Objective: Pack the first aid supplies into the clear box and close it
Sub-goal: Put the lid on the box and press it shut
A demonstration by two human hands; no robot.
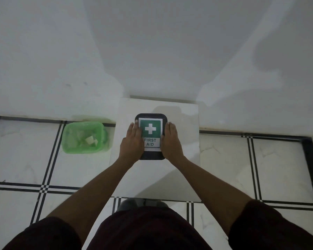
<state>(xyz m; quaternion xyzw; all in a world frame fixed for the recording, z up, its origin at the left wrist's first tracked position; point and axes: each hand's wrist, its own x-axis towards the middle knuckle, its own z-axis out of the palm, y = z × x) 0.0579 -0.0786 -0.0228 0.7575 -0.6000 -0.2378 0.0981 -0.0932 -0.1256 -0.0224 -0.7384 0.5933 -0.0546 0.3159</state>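
While both forearms are reaching forward from the 6 o'clock edge of the head view, the left hand [132, 141] and right hand [171, 141] are lying flat on the box lid [150, 117], one along each long side, fingers extended and held close together, pinching nothing. That dark-rimmed lid, bearing a green first aid label [150, 131], is sitting at centre frame on a pale raised slab [181, 168].

Judgement: this looks like the closing press. Uneven pressure from either palm could be seating one side only, leaving the lid skewed or unlatched; any bulky item inside would be causing the same fault.

Hidden or unclear: the clear body of the box is lying entirely beneath the lid and hands, so its contents cannot be confirmed. No latches are visible. A green basket [84, 137] is standing well apart at 9 o'clock on the tiled floor [224, 159]; pale scraps inside it are too blurred to identify.
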